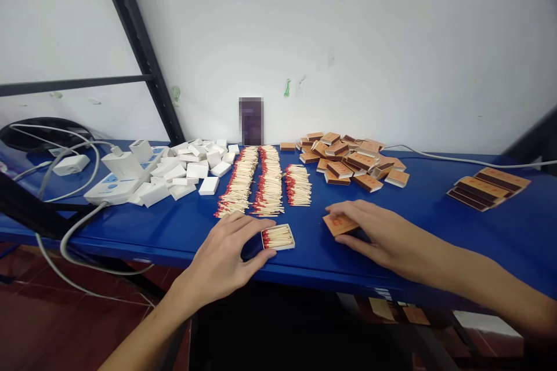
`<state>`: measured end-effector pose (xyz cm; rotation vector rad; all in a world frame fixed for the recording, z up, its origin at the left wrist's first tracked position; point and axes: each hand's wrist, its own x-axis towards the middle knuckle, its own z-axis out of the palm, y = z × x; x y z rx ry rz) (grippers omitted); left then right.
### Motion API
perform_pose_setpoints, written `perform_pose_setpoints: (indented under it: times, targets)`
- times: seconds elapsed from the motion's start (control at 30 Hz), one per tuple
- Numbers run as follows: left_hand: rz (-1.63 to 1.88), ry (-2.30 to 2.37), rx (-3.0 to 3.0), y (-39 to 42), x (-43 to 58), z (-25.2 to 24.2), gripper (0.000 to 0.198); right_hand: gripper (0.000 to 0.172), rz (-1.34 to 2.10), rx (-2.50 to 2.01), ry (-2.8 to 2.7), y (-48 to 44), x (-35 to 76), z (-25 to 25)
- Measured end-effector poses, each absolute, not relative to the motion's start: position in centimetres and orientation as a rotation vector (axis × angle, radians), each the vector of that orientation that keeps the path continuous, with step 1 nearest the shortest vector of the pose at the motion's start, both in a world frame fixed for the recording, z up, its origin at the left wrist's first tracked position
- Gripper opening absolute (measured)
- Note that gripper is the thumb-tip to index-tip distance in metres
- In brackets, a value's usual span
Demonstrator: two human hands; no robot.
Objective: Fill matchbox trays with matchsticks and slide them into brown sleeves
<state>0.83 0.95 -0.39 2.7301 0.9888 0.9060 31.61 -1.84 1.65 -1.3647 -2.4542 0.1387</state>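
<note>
Left hand (226, 255): we are resting it at the counter's (435, 226) near edge, fingers narrow, with thumb and forefinger closing on the left end of the match tray (278, 237).
Match tray: it is lying flat, filled with red-tipped matches, at 9 o'clock of the orange sleeve (339, 224), near it but apart.
Right hand (374, 235): we are laying it low, fingers narrow, holding the orange sleeve by its right end.
Loose matches (261, 179): three rows are lying at 12 o'clock of the match tray.
White trays (191, 168): a heap is sitting at 11 o'clock, just beside a power strip (113, 185).
Orange boxes (352, 159): a heap is lying at 12 o'clock of the right hand.
Brown strips (487, 187): a stack is resting at 2 o'clock, well apart.
</note>
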Motion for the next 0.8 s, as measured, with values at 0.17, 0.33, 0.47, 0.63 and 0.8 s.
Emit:
perform_pose_setpoints:
  times: [0.17, 0.33, 0.47, 0.63, 0.8]
  targets:
    - [0.92, 0.993, 2.681, 0.9, 0.7, -0.5, 0.035, 0.015, 0.339, -1.309, -2.472, -1.7, 27.8, 2.8]
    - [0.936, 1.001, 2.678, 0.7, 0.8, -0.6, 0.034, 0.018, 0.279, -1.294, -2.38, -1.8, 27.0, 2.7]
    - [0.95, 1.002, 2.675, 0.7, 0.8, -0.8, 0.034, 0.015, 0.312, -1.258, -2.385, -1.5, 26.8, 2.0]
    - [0.975, 0.957, 2.664, 0.9, 0.7, -0.7, 0.032, 0.015, 0.38, -1.299, -2.378, -1.1, 26.2, 1.5]
    - [0.861, 0.894, 2.701, 1.0, 0.6, -0.7, 0.027, 0.015, 0.449, -1.313, -2.341, -0.9, 26.2, 1.6]
